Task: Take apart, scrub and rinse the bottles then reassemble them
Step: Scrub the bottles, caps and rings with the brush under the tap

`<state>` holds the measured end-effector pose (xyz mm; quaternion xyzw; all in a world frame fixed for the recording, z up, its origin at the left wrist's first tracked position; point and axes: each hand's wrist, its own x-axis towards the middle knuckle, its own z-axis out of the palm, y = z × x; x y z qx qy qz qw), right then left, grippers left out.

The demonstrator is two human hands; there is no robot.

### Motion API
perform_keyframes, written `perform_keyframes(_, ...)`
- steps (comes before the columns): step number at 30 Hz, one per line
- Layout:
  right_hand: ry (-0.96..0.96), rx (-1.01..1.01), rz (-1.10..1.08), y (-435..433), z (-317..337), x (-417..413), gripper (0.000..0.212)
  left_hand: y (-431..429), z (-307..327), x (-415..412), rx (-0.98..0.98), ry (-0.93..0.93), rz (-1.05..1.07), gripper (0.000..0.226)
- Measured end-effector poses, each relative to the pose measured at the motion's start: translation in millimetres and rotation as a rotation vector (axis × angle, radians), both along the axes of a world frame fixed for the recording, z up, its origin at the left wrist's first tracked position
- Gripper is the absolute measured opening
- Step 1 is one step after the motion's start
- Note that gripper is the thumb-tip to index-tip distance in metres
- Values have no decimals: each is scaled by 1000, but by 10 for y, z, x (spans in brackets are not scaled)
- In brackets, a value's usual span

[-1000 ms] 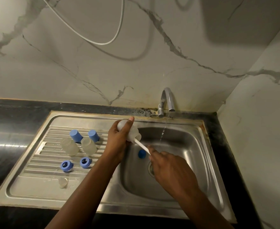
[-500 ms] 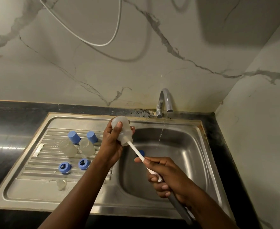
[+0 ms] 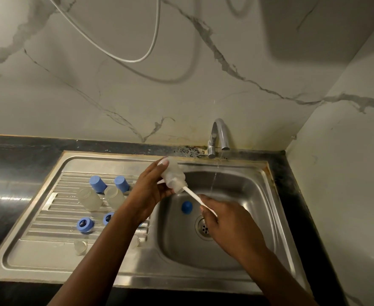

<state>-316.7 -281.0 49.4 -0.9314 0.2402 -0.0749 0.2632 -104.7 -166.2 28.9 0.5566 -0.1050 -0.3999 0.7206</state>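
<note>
Left hand (image 3: 146,193) grips bottle (image 3: 172,174), right hand (image 3: 228,224) brush (image 3: 194,196)

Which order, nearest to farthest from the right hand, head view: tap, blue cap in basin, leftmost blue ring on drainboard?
1. Blue cap, in the basin just left of the right hand, which holds the brush.
2. Tap, behind the basin at the wall.
3. Leftmost blue ring, far left on the drainboard.

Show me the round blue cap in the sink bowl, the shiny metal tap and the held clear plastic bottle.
Round blue cap (image 3: 186,207), head view: top.
Shiny metal tap (image 3: 221,124), head view: spout bend.
Clear plastic bottle (image 3: 174,176), head view: side wall.
</note>
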Motion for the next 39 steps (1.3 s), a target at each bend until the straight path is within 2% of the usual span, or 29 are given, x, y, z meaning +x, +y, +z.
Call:
perform_keyframes(2,88,-255,69,61,-10,19,43,-68,22,-72,41,-52,61,53)
perform_keyframes(4,80,-268,87,120,-7,32,42,-97,-4,-103,50,-116,101,58)
perform_keyframes(9,-135,335,26,61,-55,-28,31,-74,-39,-150,-83,-64,43,55)
perform_keyframes(12,-210,692,-15,101,-46,-39,25,-73,-62,-164,-195,49,40,48)
perform_keyframes(14,-220,959,-90,145,-2,-47,23,-78,-45,-170,-234,105,48,44)
perform_keyframes(17,-195,1230,-115,198,49,-23,25,-88,-17,-166,-280,167,54,42)
perform_keyframes(19,-208,1447,-140,224,51,8,29,-117,-7,-180,-326,229,60,51)
perform_keyframes(21,-238,1636,-169,239,35,46,34,-155,-10,-197,-392,302,55,76)
perform_keyframes(24,-235,1748,-162,197,14,63,38,-181,-58,-199,-470,375,13,107)
perform_keyframes(26,-203,1708,-125,137,28,46,37,-153,-89,-192,-503,398,-19,109)
perform_keyframes(28,-159,1550,-78,93,60,26,32,-106,-107,-182,-512,407,-32,106)
perform_keyframes(33,-188,849,21,0,-23,7,26,-75,-102,-182,-408,335,35,106)
perform_keyframes(35,-186,557,93,-44,-49,2,27,-52,-87,-179,-358,298,74,96)
perform_keyframes(38,-120,309,149,-83,-45,-11,32,-33,-63,-152,-252,220,147,62)
perform_keyframes(39,-89,201,178,-90,-48,-18,36,-32,-71,-134,-203,188,178,58)
